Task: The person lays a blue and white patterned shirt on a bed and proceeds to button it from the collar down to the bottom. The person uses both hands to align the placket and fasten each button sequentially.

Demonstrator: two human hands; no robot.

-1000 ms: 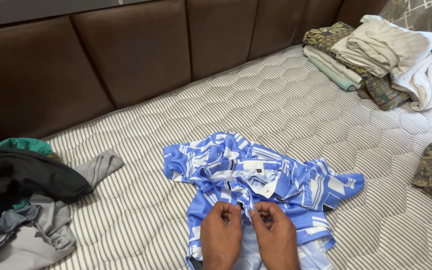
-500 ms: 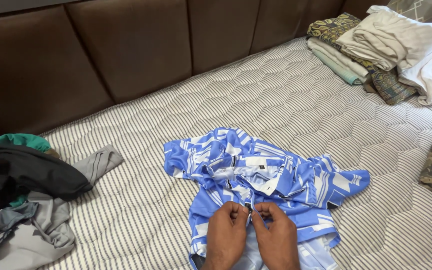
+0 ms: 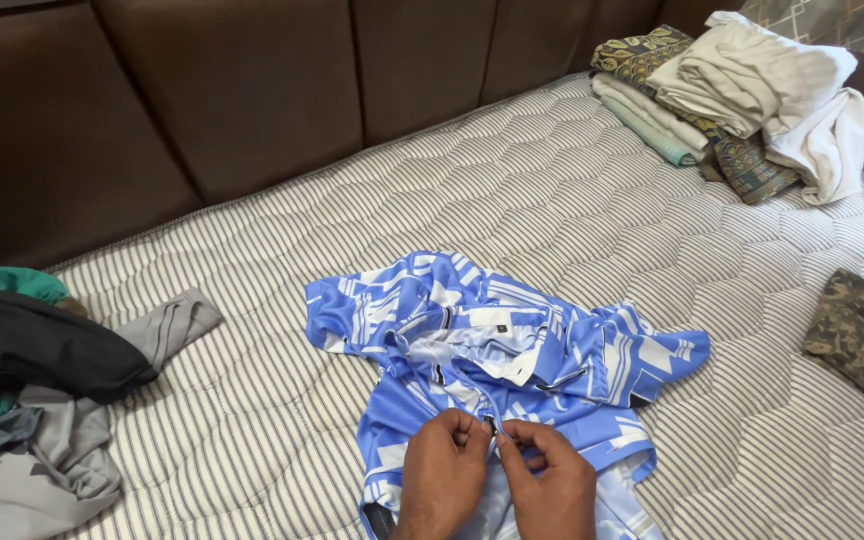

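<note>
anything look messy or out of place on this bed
Nothing is damaged or spilled. The blue and white shirt lies crumpled, both hands pinching its front: left hand, right hand. A loose heap of dark and grey clothes sprawls at the left edge, unlike the folded stack at the far right.

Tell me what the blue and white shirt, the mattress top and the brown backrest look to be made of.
Blue and white shirt: likely a thin synthetic knit, going by its slight sheen and soft limp folds. Mattress: woven striped fabric, matt, quilted in hexagon stitching with puffed padding under it. Brown backrest: smooth padded panels with a dull shine, probably leather or a look-alike; the view cannot settle which.
</note>
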